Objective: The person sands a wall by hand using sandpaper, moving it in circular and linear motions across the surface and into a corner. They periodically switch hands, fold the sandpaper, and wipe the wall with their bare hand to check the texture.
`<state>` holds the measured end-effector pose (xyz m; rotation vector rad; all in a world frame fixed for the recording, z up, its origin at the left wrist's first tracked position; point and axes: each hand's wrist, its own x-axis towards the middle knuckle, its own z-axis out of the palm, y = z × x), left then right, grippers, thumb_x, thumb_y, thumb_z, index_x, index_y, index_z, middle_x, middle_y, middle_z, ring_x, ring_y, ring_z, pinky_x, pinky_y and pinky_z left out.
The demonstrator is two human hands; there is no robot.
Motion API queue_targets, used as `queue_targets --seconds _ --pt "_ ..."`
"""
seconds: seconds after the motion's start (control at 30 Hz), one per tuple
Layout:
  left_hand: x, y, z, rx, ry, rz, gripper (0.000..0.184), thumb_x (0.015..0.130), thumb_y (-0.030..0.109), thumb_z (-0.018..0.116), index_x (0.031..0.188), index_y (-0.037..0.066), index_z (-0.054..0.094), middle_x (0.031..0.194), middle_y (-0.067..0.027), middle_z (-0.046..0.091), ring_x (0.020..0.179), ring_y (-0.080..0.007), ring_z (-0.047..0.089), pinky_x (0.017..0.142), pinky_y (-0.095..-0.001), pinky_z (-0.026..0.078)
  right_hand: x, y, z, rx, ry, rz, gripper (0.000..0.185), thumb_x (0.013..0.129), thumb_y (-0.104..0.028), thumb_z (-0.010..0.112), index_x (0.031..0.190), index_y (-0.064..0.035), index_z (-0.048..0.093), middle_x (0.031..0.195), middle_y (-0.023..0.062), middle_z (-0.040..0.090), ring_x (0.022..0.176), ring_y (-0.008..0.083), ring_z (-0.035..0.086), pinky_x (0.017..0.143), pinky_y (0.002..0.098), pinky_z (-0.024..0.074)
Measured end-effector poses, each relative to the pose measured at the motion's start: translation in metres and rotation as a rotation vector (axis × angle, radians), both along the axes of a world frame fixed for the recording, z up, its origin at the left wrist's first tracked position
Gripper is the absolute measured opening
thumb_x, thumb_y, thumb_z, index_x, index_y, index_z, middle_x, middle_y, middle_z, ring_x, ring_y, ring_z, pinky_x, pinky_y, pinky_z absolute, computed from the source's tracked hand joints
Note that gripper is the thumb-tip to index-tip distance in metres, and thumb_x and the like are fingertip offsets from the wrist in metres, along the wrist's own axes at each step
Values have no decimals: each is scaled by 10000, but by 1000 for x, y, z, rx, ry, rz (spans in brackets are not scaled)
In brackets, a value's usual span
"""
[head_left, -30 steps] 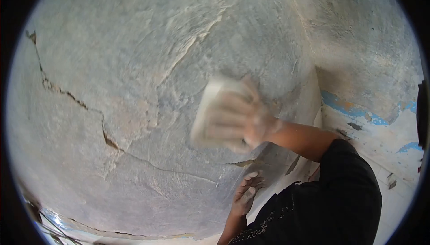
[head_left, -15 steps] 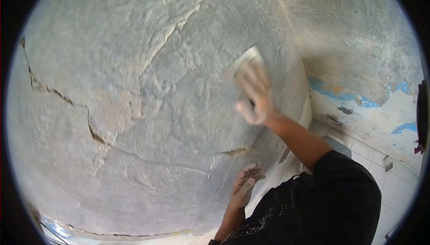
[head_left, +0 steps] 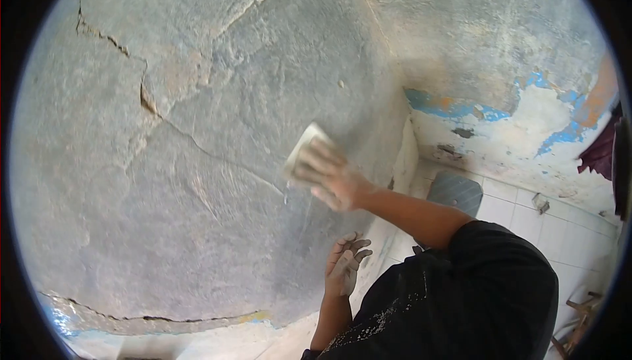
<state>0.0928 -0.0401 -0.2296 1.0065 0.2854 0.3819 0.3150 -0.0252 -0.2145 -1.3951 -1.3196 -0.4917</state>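
Observation:
My right hand [head_left: 332, 176] presses a pale flat sheet [head_left: 304, 143], which looks like the back of sandpaper, against the rough grey plastered wall [head_left: 243, 116]. The fingers lie over it and cover much of its lower part; motion blurs them slightly. Lower down, my left hand [head_left: 345, 264] is held up in front of the wall, dusty, with its fingers loosely bent and apart. Nothing shows in it. A long crack [head_left: 148, 100] runs down the wall to the left of both hands.
An adjoining wall [head_left: 487, 24] at right has peeling blue and white paint. Below it lies a white tiled floor [head_left: 526, 215] with a grey slab-like object [head_left: 454, 192]. Dark red cloth [head_left: 600, 149] hangs at the right edge. A wooden item [head_left: 579, 320] stands lower right.
My right hand has moved the pale sheet down and to the left across the wall. The camera view has shifted, showing more floor. My left hand stays empty, low by the wall.

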Motion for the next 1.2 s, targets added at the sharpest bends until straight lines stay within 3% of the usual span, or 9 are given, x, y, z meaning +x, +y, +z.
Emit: queue_targets --seconds 0.07,0.13,0.2,0.33,0.5,0.73,0.8,0.93,1.2 --pt "-11 -6 -10 -87 -10 -20 403 932 156 543 1302 17 464 1341 -146 493 1192 -299 514 962 -419 448 -20 -28 -7 -283 -75 209 526 973 -292 433 1464 -116 364 1529 184 285 1429 374 215 1156 504 165" --pt "-17 -12 -16 -105 -12 -28 390 932 165 543 1288 22 471 1336 -143 496 1184 -292 518 956 -414 447 -32 -50 -31 -43 551 459 494 963 -335 464 1349 -29 500 1409 187 467 1342 304 390 1116 413 264" --pt "-20 -17 -29 -140 -10 -37 379 932 174 544 1275 28 477 1332 -139 498 1175 -286 521 951 -409 445 -35 -93 -65 -374 1111 251 488 961 -383 489 1263 -10 573 1213 124 615 1157 220 530 1031 344 350" --pt "-7 -38 -58 -196 90 -33 379 899 302 605 1226 125 532 1290 -73 549 1132 -251 549 916 -405 440 -34 -178 -133 -291 1414 -143 474 953 -397 519 1217 -10 589 1045 106 655 973 205 592 922 324 427" --pt "28 -84 -53 -232 103 -161 393 907 297 592 1233 96 504 1282 -73 534 1113 -225 534 903 -390 438 -13 -289 -107 103 1709 126 467 958 -338 506 1316 -37 504 1199 104 614 1018 210 597 887 387 469" --pt "98 -157 -56 -104 164 -300 499 888 245 588 1320 45 436 1354 -93 450 1228 -220 422 974 -405 407 27 -358 -72 154 1554 243 428 971 -296 524 1304 -28 507 1160 98 635 951 200 637 784 364 545" --pt "126 -187 -56 -40 252 -262 458 943 174 529 1366 47 407 1351 -65 474 1212 -184 448 971 -348 401 44 -374 -81 161 1555 255 381 976 -257 531 1279 -28 527 1123 75 645 944 199 648 741 363 565" --pt "196 -252 -73 67 217 -250 567 901 155 620 1388 23 362 1344 -104 464 1254 -240 455 1026 -416 404 77 -429 -76 19 1447 243 343 975 -233 546 1253 -32 545 1074 72 648 864 186 653 720 361 571" --pt "296 -362 -56 163 135 -72 363 866 79 689 1182 -22 543 1070 -95 639 954 -146 619 816 -287 520 153 -536 -68 -86 1472 262 306 943 -142 594 1212 0 562 1042 93 665 853 191 664 725 336 569"
